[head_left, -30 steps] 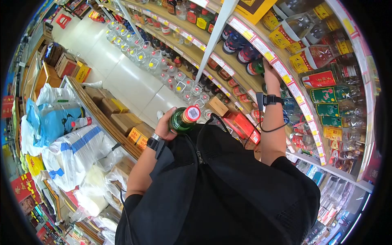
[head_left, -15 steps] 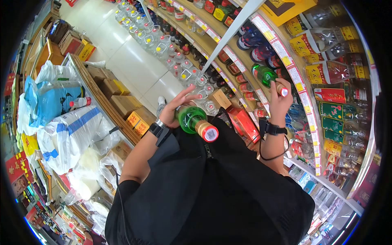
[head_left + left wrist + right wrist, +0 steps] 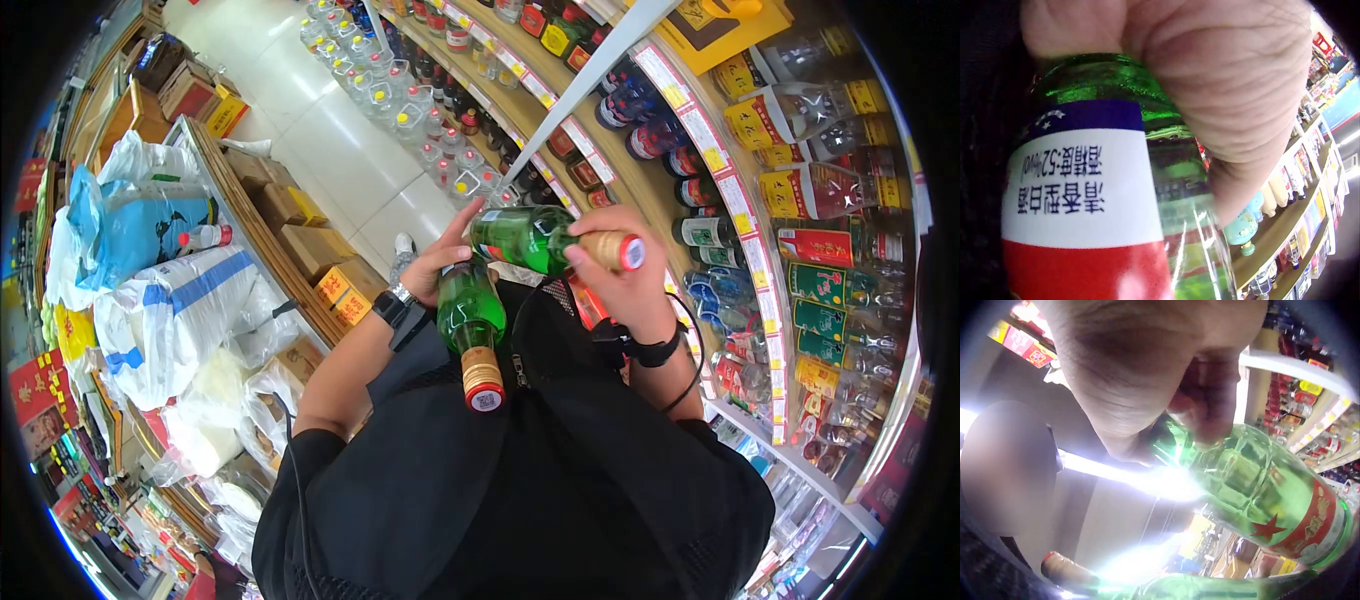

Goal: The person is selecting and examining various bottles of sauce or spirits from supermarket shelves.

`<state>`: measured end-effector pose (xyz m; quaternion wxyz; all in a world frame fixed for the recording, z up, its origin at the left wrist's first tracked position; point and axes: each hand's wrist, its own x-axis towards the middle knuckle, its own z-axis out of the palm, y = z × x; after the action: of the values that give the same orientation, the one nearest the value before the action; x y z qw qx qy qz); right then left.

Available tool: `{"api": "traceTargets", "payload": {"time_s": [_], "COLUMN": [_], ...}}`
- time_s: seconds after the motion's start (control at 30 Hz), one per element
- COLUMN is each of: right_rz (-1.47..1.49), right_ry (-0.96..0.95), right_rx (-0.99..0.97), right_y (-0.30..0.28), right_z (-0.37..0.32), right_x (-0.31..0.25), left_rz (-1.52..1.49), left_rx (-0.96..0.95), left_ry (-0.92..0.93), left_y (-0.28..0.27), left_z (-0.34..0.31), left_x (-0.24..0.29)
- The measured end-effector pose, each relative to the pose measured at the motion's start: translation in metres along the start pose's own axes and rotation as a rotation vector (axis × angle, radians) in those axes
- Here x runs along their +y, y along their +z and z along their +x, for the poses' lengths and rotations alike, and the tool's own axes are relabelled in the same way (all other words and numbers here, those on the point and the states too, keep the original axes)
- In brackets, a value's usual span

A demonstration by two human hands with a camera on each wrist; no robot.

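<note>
The left hand [image 3: 437, 268] holds a green glass bottle [image 3: 470, 312] against the black top, its red cap toward the body. In the left wrist view, the palm and thumb [image 3: 1229, 81] curve over a green bottle with a blue, white and red label [image 3: 1085, 187]. A second green bottle [image 3: 520, 238] lies nearly level, its neck gripped by the right hand [image 3: 625, 285] and its base beside the left fingers. The right wrist view has the right hand [image 3: 1154, 369] pinching this bottle's neck, a red star on its body [image 3: 1241, 469]; the first bottle [image 3: 1191, 589] shows below.
Shelves of bottles [image 3: 815, 190] rise at the right, with a pale upright post [image 3: 590, 85] between sections. Large clear jugs [image 3: 405, 118] stand on the floor beyond. At the left are wrapped white bags [image 3: 185, 320] and boxes [image 3: 305, 250]. A cable hangs by the right wrist.
The right hand has brought the second bottle from the shelf across to beside the left hand. The first bottle's cap has swung down toward the body, and the spread left fingers have drawn in.
</note>
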<state>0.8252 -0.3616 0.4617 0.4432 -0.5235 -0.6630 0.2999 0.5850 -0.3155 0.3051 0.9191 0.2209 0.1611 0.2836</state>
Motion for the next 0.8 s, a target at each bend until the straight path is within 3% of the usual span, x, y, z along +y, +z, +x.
{"api": "traceTargets", "payload": {"time_s": [0.37, 0.6, 0.67, 0.8], "right_rz": [0.016, 0.035, 0.021, -0.004], "right_ry": [-0.206, -0.217, -0.310, -0.234], "right_rx": [-0.253, -0.306, -0.312, -0.357], "right_y": [0.037, 0.049, 0.051, 0.045], "right_z": [0.025, 0.030, 0.031, 0.027], "right_x": [-0.018, -0.027, -0.026, -0.034], "left_rz": [0.084, 0.035, 0.029, -0.077], "left_rx": [0.084, 0.153, 0.137, 0.104], "left_ry": [0.082, 0.165, 0.175, 0.183], "left_y": [0.003, 0.001, -0.004, -0.006], "left_z": [-0.014, -0.016, -0.016, -0.015], "left_x": [0.002, -0.006, -0.008, -0.012]}}
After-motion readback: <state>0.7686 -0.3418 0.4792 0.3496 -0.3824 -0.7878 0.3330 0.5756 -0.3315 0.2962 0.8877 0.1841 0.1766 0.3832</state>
